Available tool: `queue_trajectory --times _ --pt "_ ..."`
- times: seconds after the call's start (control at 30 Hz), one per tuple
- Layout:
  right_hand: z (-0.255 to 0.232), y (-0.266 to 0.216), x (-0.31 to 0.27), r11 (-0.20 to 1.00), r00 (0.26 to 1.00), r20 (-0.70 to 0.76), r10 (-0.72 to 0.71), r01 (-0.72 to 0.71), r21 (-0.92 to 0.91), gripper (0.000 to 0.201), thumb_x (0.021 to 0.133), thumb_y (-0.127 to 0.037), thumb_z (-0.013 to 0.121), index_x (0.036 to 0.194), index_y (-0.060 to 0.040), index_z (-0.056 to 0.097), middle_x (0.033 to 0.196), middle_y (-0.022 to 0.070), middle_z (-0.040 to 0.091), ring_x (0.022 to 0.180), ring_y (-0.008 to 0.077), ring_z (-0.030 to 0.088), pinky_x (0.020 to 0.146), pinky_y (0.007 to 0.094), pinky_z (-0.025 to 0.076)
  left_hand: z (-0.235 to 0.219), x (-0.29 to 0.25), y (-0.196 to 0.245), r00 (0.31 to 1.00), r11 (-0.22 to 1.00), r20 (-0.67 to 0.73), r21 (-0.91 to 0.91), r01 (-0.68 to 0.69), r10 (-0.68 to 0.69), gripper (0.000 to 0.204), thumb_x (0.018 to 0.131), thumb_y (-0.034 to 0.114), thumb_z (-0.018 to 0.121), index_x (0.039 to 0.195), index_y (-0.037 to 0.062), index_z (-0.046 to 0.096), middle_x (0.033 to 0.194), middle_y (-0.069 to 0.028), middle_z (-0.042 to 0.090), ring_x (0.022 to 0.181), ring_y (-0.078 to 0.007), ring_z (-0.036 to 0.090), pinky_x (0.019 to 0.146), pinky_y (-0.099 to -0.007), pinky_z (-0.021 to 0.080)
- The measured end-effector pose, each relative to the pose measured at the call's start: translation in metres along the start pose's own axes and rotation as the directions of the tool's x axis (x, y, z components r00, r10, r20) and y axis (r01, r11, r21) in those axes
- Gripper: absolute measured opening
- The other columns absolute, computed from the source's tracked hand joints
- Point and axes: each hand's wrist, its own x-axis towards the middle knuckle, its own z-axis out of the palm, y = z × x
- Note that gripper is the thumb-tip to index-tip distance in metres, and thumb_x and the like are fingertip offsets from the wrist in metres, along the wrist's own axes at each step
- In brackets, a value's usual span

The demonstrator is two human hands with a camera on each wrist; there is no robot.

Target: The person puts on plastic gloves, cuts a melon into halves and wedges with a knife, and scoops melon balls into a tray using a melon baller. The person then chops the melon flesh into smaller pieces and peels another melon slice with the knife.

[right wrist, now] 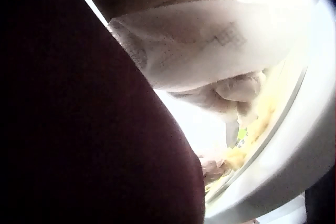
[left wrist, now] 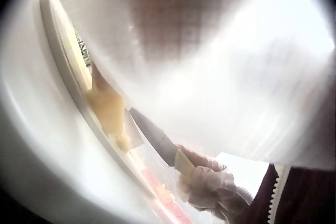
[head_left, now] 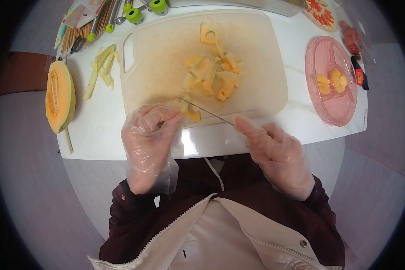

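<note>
Both hands gloved in clear plastic, working at the 6 o'clock edge of the cutting board (head_left: 166,54). Left hand (head_left: 148,130) curled over a melon piece (head_left: 191,113), fingertips pinching it down against the board. Right hand (head_left: 267,144) wrapped tight round the handle of a knife (head_left: 207,112), forefinger stretched along the top; thin blade pointing toward 10 o'clock, tip just past the held piece. From the left wrist, same blade (left wrist: 155,134) resting beside the pale fruit (left wrist: 107,108). Heap of cut melon chunks (head_left: 213,74) toward 12 o'clock on the board. Strips of peel (head_left: 101,67) off the board at 10 o'clock, half melon (head_left: 60,96) at 9 o'clock, pink plate (head_left: 319,94) with a few chunks at 3 o'clock.
</note>
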Motion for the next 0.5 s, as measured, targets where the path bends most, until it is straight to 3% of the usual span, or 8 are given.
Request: queue_trajectory --times 0.13,0.2,0.23,0.3,0.43,0.5 --pt "0.014 -0.002 0.015 0.997 0.999 0.05 0.017 -0.014 -0.07 0.045 0.097 -0.003 0.066 0.139 -0.0172 0.068 0.096 0.0118 0.067 0.082 0.0285 0.068 0.077 0.0353 0.055 0.002 0.0 -0.001 0.996 0.996 -0.03 0.02 -0.082 0.082 0.008 0.083 -0.006 0.079 0.085 -0.0044 0.071 0.09 -0.0091 0.07 0.075 -0.0138 0.063 0.067 -0.0277 0.051" --pt "0.022 0.004 0.023 0.991 0.998 0.033 0.06 -0.063 0.119 0.044 0.097 -0.004 0.064 0.14 -0.0155 0.067 0.101 0.0137 0.069 0.087 0.0321 0.069 0.082 0.0372 0.055 0.001 -0.001 0.0 0.999 0.999 -0.032 0.028 -0.037 0.037 0.014 0.082 0.007 0.085 0.092 0.003 0.078 0.095 -0.0127 0.071 0.08 -0.0243 0.069 0.072 -0.0331 0.055" --pt "0.024 0.008 0.024 0.991 0.998 0.034 0.056 -0.06 0.118 0.044 0.097 -0.004 0.064 0.14 -0.0155 0.067 0.101 0.0137 0.069 0.087 0.0321 0.069 0.082 0.0372 0.055 0.001 -0.001 0.0 0.999 0.999 -0.036 0.028 -0.036 0.037 0.014 0.082 0.007 0.085 0.092 0.003 0.078 0.095 -0.0127 0.071 0.08 -0.0243 0.069 0.072 -0.0331 0.055" --pt "0.023 0.015 0.024 0.94 0.995 0.047 0.086 -0.097 0.326 0.051 0.097 -0.005 0.063 0.148 -0.0148 0.06 0.102 0.0145 0.067 0.092 0.0299 0.067 0.084 0.0376 0.053 0.001 -0.001 -0.001 1.0 1.0 -0.018 -0.003 -0.017 0.017 0.013 0.081 0.006 0.085 0.091 0.0028 0.077 0.093 -0.012 0.07 0.079 -0.024 0.068 0.072 -0.0329 0.055" --pt "0.007 0.007 0.014 0.959 0.995 -0.077 0.07 -0.045 0.28 0.049 0.093 0.002 0.063 0.14 -0.012 0.067 0.1 0.0136 0.07 0.085 0.0304 0.069 0.082 0.0352 0.055 0.002 0.0 -0.002 1.0 1.0 -0.027 0.009 -0.007 0.008 0.013 0.082 0.006 0.085 0.088 0.0023 0.075 0.09 -0.0115 0.07 0.077 -0.0238 0.067 0.071 -0.0333 0.055" --pt "-0.003 0.003 0.007 0.968 0.998 -0.009 0.06 -0.056 0.245 0.05 0.097 -0.003 0.064 0.145 -0.0164 0.063 0.097 0.0113 0.068 0.087 0.0253 0.068 0.079 0.0343 0.054 0.002 0.001 0.0 0.996 0.995 -0.039 0.058 -0.081 0.083 0.009 0.082 -0.004 0.08 0.085 -0.0048 0.071 0.087 -0.0084 0.068 0.077 -0.0143 0.064 0.069 -0.0276 0.053"
